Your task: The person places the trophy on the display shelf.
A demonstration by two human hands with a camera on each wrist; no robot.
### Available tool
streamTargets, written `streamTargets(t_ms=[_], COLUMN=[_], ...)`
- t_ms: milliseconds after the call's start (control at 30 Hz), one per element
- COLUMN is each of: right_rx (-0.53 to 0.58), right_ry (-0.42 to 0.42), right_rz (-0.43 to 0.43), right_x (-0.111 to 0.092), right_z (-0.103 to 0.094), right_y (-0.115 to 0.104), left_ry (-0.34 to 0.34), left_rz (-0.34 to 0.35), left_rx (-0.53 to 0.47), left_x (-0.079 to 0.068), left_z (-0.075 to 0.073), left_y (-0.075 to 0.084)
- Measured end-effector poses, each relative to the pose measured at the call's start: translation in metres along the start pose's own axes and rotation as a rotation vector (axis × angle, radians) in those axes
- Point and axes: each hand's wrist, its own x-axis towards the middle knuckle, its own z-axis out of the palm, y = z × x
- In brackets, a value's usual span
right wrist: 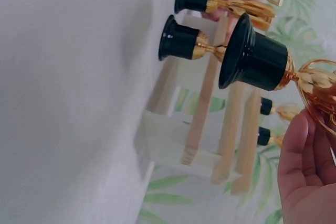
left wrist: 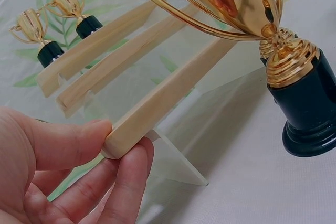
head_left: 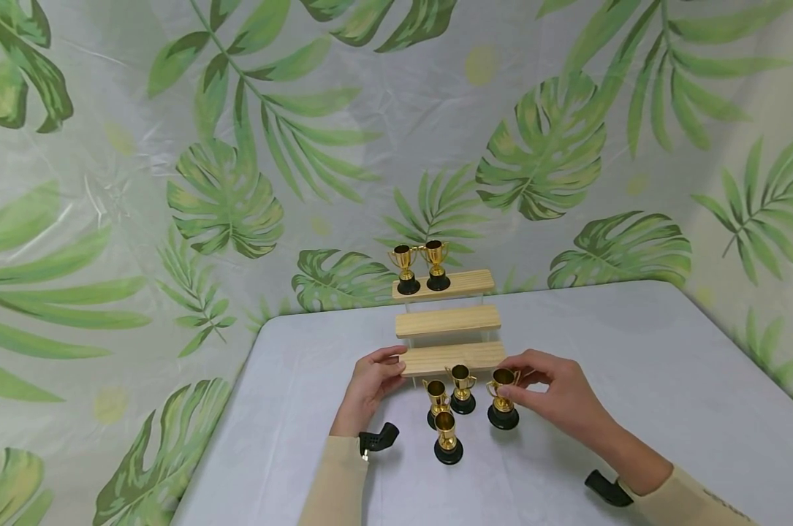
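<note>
A three-tier stand with wooden shelves stands on the table; its lowest shelf (head_left: 452, 359) has its left end pinched between the thumb and fingers of my left hand (left wrist: 68, 166). My right hand (head_left: 557, 383) holds a gold trophy cup (head_left: 503, 398) with a black base by its handle, and the right wrist view shows that base (right wrist: 257, 56) lifted off the table. Three similar cups stand in front of the stand: one at the back (head_left: 462, 391), one at the left (head_left: 437, 398) and one nearest me (head_left: 447, 438). Two more cups, a left one (head_left: 405, 270) and a right one (head_left: 435, 267), occupy the top shelf.
The middle shelf (head_left: 449, 321) lies between the upper and lower ones, on clear side supports (left wrist: 178, 156). A white cloth covers the table (head_left: 291, 380). Behind it hangs a leaf-patterned curtain (head_left: 422, 109).
</note>
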Motion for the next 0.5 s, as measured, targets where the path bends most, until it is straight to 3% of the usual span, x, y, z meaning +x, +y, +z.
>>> streamTargets(t_ms=[333,500], right_rx=[0.011,0.003], right_ry=[0.049,0.068], right_rz=[0.063,0.071], right_x=[0.003,0.006], right_z=[-0.004,-0.007], right_y=[-0.012,-0.035], left_ry=[-0.003,-0.012], left_rz=[-0.010,-0.003], left_rx=[0.007,0.009], left_x=[0.001,-0.001], left_z=[-0.001,0.000], left_y=[0.000,0.001])
